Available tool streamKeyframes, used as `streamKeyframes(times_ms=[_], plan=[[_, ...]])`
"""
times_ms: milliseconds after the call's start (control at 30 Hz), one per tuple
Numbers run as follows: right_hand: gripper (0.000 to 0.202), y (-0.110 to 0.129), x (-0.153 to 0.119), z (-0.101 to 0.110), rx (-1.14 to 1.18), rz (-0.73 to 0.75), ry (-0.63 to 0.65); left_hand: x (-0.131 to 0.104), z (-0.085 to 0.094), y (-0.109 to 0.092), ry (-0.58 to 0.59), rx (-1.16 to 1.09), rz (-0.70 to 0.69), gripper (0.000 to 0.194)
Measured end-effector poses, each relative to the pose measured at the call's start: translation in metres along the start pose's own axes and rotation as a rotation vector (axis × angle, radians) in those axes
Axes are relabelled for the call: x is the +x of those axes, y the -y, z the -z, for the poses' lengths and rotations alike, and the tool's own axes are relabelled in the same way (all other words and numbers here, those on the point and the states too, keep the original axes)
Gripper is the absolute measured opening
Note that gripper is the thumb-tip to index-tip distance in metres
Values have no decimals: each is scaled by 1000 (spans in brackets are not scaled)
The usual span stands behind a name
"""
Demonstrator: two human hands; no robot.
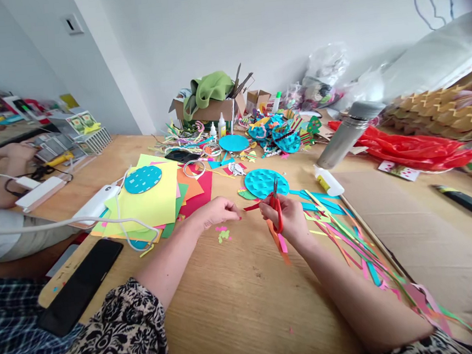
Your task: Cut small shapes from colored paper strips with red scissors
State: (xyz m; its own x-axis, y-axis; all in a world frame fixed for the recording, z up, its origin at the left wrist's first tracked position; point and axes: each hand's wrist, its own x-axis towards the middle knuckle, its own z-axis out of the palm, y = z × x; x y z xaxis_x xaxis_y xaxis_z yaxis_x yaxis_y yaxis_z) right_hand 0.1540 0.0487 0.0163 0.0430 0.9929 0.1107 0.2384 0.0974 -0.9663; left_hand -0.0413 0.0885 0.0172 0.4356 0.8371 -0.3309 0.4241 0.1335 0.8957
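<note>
My right hand (290,220) grips a pair of red-handled scissors (279,209), blades pointing up and away. Strips of red and orange paper (272,234) hang at the same hand; whether its fingers hold them I cannot tell. Left of it, my left hand (219,211) hovers above the table with its fingers pinched together; anything between them is too small to make out. Below that hand lie small green and pink paper scraps (223,235). Just beyond the scissors is a blue oval (261,181) with a raised, scaly-looking surface, and a small green striped piece (244,194) touches its left side.
Coloured paper sheets (157,178) are stacked at left, near a black phone (84,284) and a white power strip (96,204). Paper strips (348,233) spread at right beside cardboard (414,227). A steel bottle (342,140), glue bottles and a box (209,110) stand behind. Another person sits at left.
</note>
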Motion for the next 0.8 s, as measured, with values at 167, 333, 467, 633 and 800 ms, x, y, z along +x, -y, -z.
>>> streamKeyframes(times_ms=[167,333,467,633,800], plan=[[18,1,0,0,28,-1,7,-3,17,-2,113,449,67,9],[22,3,-1,-1,66,-33,3,-8,23,-9,32,640,73,8],[24,4,-2,-1,71,-30,13,-10,24,-8,19,595,7,6],[23,5,-2,-1,47,-17,11,-7,21,-2,86,503,-19,8],[20,1,-1,-1,74,-10,31,-6,23,-1,67,451,-9,12]])
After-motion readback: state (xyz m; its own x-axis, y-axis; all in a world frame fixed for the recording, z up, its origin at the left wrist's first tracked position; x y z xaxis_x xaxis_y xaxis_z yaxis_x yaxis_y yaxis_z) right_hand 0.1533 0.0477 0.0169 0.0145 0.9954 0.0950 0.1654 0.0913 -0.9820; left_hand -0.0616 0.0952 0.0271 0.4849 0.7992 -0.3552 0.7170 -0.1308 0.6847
